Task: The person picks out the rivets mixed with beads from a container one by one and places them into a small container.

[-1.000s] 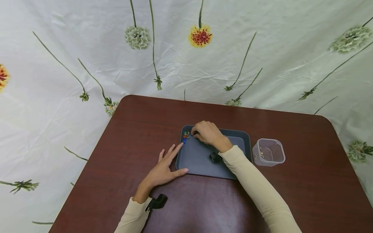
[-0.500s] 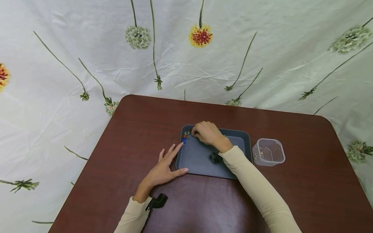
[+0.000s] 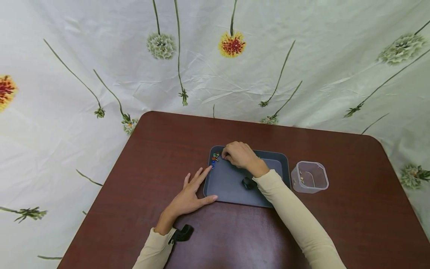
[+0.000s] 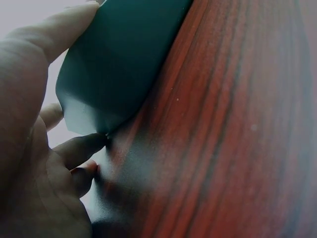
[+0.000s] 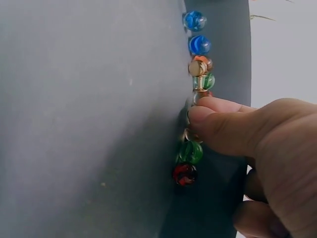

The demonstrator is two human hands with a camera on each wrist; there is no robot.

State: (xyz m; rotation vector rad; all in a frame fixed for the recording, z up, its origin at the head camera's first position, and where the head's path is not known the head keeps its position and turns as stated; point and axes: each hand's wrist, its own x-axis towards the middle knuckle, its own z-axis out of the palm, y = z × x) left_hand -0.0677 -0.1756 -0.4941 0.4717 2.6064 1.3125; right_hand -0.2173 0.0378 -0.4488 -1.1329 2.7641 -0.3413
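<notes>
I have the left hand (image 3: 188, 198) spread against the tray (image 3: 231, 188); the right hand (image 3: 240, 154) is among marbles (image 5: 191, 152), whether its fingers (image 5: 225, 104) grip one I can't tell.

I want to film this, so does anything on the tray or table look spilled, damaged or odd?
Nothing looks spilled or damaged. One mild oddity: a gold-coloured piece sits among the glassy marbles along one side of the tray, while small gold-coloured bits also lie in the clear container, so it might be misplaced.
</notes>
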